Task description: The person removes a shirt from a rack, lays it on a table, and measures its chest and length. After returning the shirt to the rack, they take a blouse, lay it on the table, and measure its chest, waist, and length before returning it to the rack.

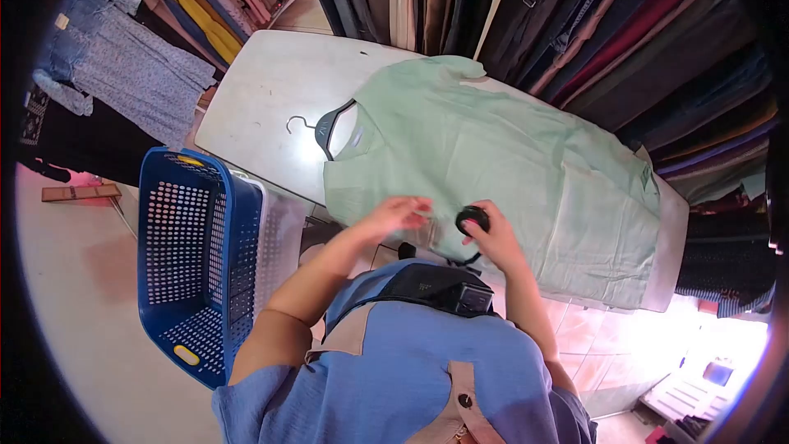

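Observation:
A light green long garment [509, 156] lies spread across the white table [271, 82], with a dark hanger [326, 127] in its neck opening. My right hand [499, 245] is closed around a black, rounded thing [472, 220] at the garment's near edge; its kind I cannot tell. A dark cord-like curve hangs below that hand. My left hand [398, 215] is over the near side of the garment, its fingers loosely bent, apart and slightly blurred. Just below its fingertips shows a blurred, see-through patch.
A blue perforated basket [226, 263] stands left of the table, against a whitish container [275, 238]. Hanging trousers [526, 12] line the far side and right. More clothes, including a blue patterned dress [136, 57], hang at the left.

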Demonstrator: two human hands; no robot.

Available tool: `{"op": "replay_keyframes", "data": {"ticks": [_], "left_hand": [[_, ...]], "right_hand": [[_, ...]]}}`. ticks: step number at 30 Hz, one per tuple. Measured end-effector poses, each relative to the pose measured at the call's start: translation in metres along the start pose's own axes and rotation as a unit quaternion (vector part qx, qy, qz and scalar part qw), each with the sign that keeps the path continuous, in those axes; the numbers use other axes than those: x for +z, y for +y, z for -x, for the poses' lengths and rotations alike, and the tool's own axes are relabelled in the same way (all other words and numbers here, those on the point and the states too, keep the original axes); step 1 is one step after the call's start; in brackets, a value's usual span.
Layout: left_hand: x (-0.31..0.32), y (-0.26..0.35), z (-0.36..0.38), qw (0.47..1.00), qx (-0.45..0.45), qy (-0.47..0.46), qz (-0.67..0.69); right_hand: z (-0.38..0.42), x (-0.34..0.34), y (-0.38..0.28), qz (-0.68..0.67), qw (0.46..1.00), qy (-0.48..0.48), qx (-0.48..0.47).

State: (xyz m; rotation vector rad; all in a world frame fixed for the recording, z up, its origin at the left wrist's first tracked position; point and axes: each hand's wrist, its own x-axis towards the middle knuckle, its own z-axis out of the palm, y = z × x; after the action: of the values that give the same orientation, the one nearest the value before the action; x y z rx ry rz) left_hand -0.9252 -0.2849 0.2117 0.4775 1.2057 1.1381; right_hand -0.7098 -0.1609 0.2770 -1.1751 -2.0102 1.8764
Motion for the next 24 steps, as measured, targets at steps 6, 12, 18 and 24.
{"op": "replay_keyframes", "data": {"ticks": [6,12,18,24], "left_hand": [[0.011,0.000,-0.001,0.993,-0.087,0.015,0.077],[-0.023,0.002,0.000,0.992,-0.071,0.030,0.098],[-0.094,0.035,-0.013,0.875,0.143,0.299,-0.352],[-0.121,0.059,-0.031,0.742,0.104,0.446,-0.489]], "right_hand": [[-0.021,0.046,0.004,0.232,0.958,0.083,-0.146],[-0.034,0.066,-0.002,0.269,0.942,0.055,-0.194],[-0.045,0.049,0.008,0.317,0.938,0.103,-0.100],[-0.060,0.041,0.014,0.326,0.932,0.150,-0.055]]}}
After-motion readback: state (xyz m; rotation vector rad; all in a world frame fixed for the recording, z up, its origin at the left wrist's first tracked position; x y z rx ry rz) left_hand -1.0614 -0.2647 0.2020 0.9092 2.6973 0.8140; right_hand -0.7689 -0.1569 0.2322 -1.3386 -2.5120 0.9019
